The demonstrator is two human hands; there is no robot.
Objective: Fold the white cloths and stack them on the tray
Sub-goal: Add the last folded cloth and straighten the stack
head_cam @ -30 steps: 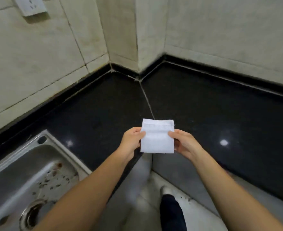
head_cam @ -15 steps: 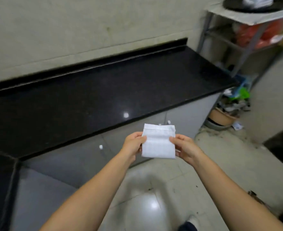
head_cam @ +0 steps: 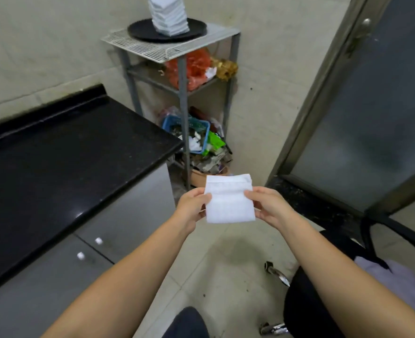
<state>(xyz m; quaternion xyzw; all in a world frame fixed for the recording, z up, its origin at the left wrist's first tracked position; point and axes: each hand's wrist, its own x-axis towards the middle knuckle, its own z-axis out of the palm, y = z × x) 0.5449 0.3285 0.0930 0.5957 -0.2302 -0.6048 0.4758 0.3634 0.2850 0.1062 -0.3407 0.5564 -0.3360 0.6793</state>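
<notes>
The left hand (head_cam: 193, 208) and right hand (head_cam: 268, 207) pinch the folded cloth's (head_cam: 229, 200) side edges above open floor (head_cam: 216, 259). Beyond the counter's (head_cam: 62, 162) corner, the rack (head_cam: 182, 93) carries the tray (head_cam: 140, 30); its stack (head_cam: 168, 15) is cut off.

The stack of cloths (head_cam: 168, 14) on the tray (head_cam: 141, 32) is cut off by the top edge; its height cannot be told. Behind the folded cloth (head_cam: 229, 201), the fingers of the left hand (head_cam: 192, 208) and right hand (head_cam: 269, 207) are hidden; only the thumbs show. Below the tray, the shelf (head_cam: 177, 86) contents are too blurred to identify. The chair (head_cam: 323, 301) is cut off at the right and bottom edges.
</notes>
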